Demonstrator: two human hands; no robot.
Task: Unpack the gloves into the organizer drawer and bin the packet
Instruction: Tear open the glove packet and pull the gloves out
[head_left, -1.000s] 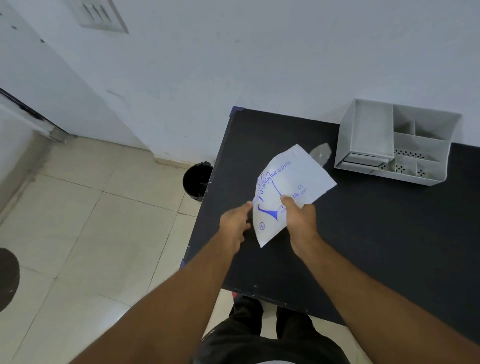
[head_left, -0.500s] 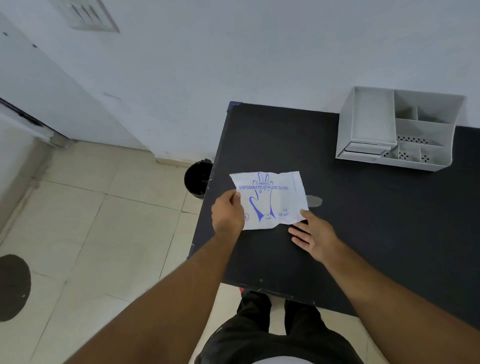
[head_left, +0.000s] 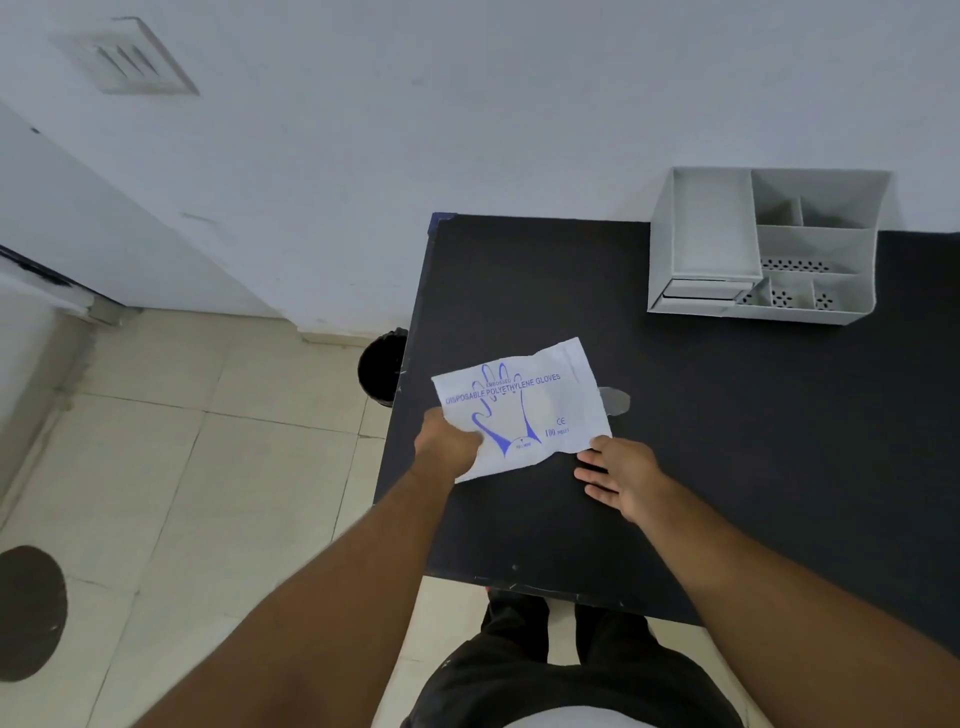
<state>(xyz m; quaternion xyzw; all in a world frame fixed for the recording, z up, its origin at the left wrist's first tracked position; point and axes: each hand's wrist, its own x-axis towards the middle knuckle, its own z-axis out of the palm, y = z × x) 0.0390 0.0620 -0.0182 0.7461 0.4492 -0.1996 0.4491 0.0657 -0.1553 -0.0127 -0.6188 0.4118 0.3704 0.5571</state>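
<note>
A white glove packet (head_left: 524, 408) with blue print of a hand lies over the left part of the black table (head_left: 727, 441). My left hand (head_left: 447, 446) grips its lower left corner. Spread flat on the table just below the packet's lower right corner is my right hand (head_left: 618, 477), fingers apart, touching the packet's edge at most. A grey organizer (head_left: 766, 244) with several compartments and a shallow drawer at its lower left stands at the back right against the wall. A black bin (head_left: 382, 366) sits on the floor beside the table's left edge.
A small grey scrap (head_left: 615, 401) lies on the table just right of the packet. Beige tiled floor spreads to the left, with a dark round mat (head_left: 28, 613) at the far left. A white wall runs behind the table.
The packet went from my right hand, held up, to my left hand and now lies flat and low over the table. My right hand let go and rests spread on the table.
</note>
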